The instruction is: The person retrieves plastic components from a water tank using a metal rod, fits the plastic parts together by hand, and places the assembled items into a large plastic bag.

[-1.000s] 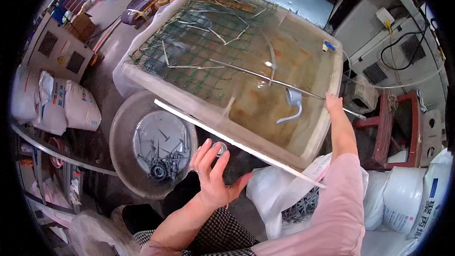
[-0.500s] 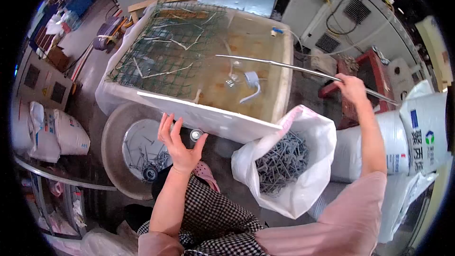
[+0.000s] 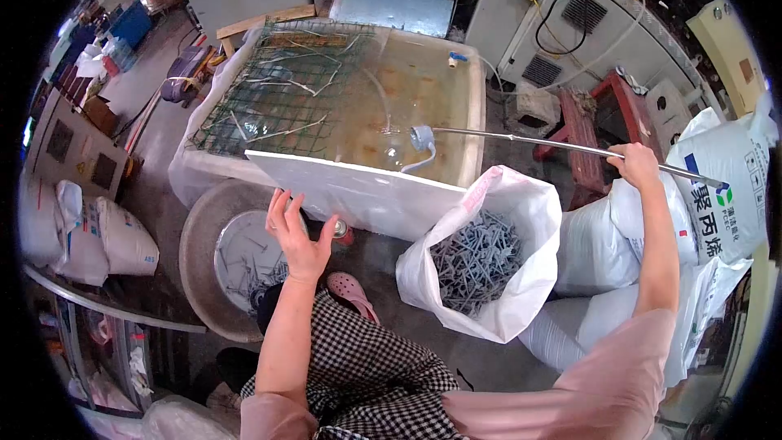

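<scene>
A long metal rod (image 3: 562,145) is gripped near its right part by my right hand (image 3: 638,167). Its far tip reaches over the water tank (image 3: 470,114), close to a grey-blue ring-shaped piece (image 3: 422,138) with a curved tail. Fingers spread, my left hand (image 3: 299,238) is raised above the floor in front of the tank and holds nothing. A small can (image 3: 342,232) stands just beyond its thumb. Between my hands, a white sack (image 3: 529,293) holds several grey plastic parts (image 3: 476,262). A white board (image 3: 358,191) leans along the tank's near side.
Green netting (image 3: 285,81) covers the tank's left part. A round basin (image 3: 199,253) with grey parts stands at the left. Full sacks (image 3: 725,187) are stacked at the right, near a red frame (image 3: 580,147). Cabinets (image 3: 562,33) stand behind.
My right hand has drawn the rod to the right, and its tip now lies beside the ring-shaped piece. The view has shifted, showing more of the open sack. My left hand stays spread.
</scene>
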`<control>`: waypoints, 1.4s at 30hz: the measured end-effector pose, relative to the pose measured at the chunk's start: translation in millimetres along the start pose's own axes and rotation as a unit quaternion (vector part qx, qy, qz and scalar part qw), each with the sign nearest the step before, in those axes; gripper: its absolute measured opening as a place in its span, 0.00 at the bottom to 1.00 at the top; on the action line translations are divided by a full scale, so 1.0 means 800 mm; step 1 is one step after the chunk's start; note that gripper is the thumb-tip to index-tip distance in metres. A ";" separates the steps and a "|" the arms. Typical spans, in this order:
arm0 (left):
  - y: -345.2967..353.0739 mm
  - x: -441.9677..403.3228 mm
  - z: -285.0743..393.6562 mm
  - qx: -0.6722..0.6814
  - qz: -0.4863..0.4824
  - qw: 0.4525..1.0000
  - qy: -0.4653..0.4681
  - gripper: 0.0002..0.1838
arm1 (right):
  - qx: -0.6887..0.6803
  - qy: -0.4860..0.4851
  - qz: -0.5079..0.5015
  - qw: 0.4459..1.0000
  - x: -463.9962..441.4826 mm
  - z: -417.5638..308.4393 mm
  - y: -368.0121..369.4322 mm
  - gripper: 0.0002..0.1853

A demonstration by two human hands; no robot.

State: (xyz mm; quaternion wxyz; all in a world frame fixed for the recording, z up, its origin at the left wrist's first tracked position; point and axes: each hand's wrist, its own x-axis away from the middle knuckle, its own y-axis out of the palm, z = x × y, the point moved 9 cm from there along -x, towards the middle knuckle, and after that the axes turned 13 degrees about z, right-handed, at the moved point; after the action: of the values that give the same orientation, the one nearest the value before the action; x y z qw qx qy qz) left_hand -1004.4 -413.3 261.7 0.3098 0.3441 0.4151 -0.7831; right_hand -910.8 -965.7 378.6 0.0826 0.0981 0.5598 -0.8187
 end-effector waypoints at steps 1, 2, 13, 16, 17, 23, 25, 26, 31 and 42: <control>-0.002 -0.001 -0.003 0.000 0.003 1.000 -0.003 0.30 | 0.002 0.004 -0.008 1.000 0.001 0.003 0.002 0.13; -0.002 -0.001 -0.005 0.002 0.005 1.000 -0.005 0.30 | 0.004 0.009 -0.017 1.000 0.002 0.006 0.004 0.13; 0.003 -0.003 -0.010 -0.008 0.004 1.000 -0.016 0.31 | -0.063 0.016 -0.097 0.993 -0.014 -0.064 0.078 0.14; 0.004 -0.004 -0.012 -0.007 0.003 1.000 -0.023 0.31 | -0.081 0.018 -0.116 0.990 -0.028 -0.097 0.102 0.15; 0.004 -0.005 -0.013 -0.006 0.001 1.000 -0.026 0.31 | -0.096 0.021 -0.125 0.987 -0.033 -0.113 0.110 0.14; 0.002 -0.011 -0.014 0.004 -0.002 0.999 -0.045 0.31 | -0.176 -0.011 -0.149 0.973 -0.087 -0.227 0.157 0.17; 0.000 -0.013 -0.018 0.001 0.001 0.999 -0.049 0.31 | -0.192 -0.019 -0.147 0.970 -0.114 -0.279 0.172 0.17; 0.000 -0.014 -0.021 0.005 0.000 0.999 -0.052 0.31 | -0.191 -0.028 -0.143 0.971 -0.125 -0.299 0.178 0.17; 0.000 -0.014 -0.031 -0.011 -0.008 0.998 -0.054 0.32 | -0.154 -0.056 -0.098 0.981 -0.151 -0.305 0.147 0.16; 0.023 -0.005 -0.009 0.016 -0.038 0.998 -0.040 0.30 | -0.141 0.010 -0.077 0.987 -0.084 -0.167 0.119 0.15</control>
State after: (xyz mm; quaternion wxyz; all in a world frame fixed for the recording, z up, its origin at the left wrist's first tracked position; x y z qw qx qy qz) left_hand -986.1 -414.6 254.0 0.2902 0.3015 0.4028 -0.8140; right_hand -813.7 -874.1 262.5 0.0262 0.0502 0.6763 -0.7344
